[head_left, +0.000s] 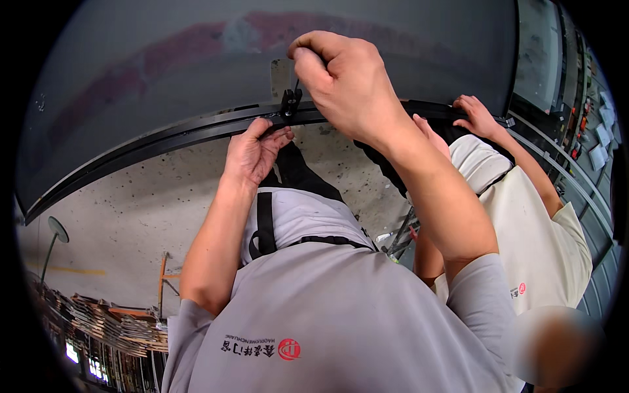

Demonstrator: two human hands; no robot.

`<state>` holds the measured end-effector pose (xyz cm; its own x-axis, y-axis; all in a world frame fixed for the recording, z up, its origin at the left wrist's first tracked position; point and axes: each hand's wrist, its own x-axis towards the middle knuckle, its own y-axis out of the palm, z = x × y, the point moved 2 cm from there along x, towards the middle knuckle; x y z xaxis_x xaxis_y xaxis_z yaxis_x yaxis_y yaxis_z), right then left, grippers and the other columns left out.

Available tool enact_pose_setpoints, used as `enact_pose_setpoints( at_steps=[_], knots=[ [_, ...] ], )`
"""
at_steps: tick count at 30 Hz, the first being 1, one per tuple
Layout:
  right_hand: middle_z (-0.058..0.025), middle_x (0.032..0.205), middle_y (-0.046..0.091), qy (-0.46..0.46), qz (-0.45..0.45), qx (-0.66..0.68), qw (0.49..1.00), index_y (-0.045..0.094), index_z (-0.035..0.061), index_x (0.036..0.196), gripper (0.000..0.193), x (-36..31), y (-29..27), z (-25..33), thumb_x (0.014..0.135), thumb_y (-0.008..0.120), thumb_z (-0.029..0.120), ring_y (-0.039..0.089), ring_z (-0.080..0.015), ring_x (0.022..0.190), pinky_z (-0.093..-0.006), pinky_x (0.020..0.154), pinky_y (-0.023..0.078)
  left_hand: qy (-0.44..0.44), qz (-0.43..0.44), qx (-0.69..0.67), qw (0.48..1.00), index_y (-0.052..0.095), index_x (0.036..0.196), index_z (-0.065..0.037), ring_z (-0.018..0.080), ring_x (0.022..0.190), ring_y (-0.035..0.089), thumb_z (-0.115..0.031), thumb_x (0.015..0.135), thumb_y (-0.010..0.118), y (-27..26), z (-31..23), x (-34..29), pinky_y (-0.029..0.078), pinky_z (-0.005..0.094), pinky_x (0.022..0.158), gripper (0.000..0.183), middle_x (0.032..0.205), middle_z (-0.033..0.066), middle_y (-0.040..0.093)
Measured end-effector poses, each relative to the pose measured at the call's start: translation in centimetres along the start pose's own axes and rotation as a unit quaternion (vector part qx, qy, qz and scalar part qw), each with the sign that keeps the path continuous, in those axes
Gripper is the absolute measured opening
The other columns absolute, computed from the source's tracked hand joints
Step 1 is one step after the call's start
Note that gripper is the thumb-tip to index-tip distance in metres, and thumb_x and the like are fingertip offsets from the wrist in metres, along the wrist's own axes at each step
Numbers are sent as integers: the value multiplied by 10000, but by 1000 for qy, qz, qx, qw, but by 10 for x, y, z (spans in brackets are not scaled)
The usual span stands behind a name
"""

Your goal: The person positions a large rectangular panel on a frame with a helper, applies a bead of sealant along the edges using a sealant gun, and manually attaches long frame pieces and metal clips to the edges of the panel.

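Note:
A dark panel (406,39) with a black metal frame (164,139) along its near edge lies in front of me. Upright on that edge stands a small black two-pronged fitting (289,105). My left hand (252,152) is closed at the frame just below the fitting, thumb and curled fingers against the edge. Above and to the right, my right hand (350,82) is closed in a pinch. From its fingertips a thin dark rod-like tool (297,85) slants down to the fitting; its upper part is hidden in the fingers.
At my right a co-worker in a light shirt (531,249) has one hand (477,116) on the frame; their other hand (432,134) is partly behind my forearm. An orange metal stand (162,285) and a rack of stacked strips (111,327) are at lower left.

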<state>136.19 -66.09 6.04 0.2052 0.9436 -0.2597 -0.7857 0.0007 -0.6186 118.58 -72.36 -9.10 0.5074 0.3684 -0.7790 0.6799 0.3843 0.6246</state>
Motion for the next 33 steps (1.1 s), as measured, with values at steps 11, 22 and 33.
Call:
enact_pose_setpoints(
  at_steps=[11,22,33],
  knots=[
    [-46,814,620,122,85,255,956,628,-40,1124,277,-5,-8,-39,1020,484,173,507,-67,648,-197,598,423,-17,-28,-15,999,581,907,45,336,856,661,-48,907,591,-3,0,1,585,451,799,94,953,223,650],
    [-76,778,638,229,58,520,821,599,-7,915,334,-1,16,-35,1038,465,272,561,-89,568,-201,523,446,-29,-44,12,999,590,969,52,290,854,666,-41,920,579,1,1,2,578,420,791,106,952,174,654],
    [-116,811,653,-20,81,138,987,658,-10,1022,268,-3,0,-13,821,508,-104,651,-185,629,-305,611,537,-44,-46,-1,998,603,967,75,259,829,652,-23,933,550,11,-5,-3,567,383,776,116,948,166,656]
  ],
)
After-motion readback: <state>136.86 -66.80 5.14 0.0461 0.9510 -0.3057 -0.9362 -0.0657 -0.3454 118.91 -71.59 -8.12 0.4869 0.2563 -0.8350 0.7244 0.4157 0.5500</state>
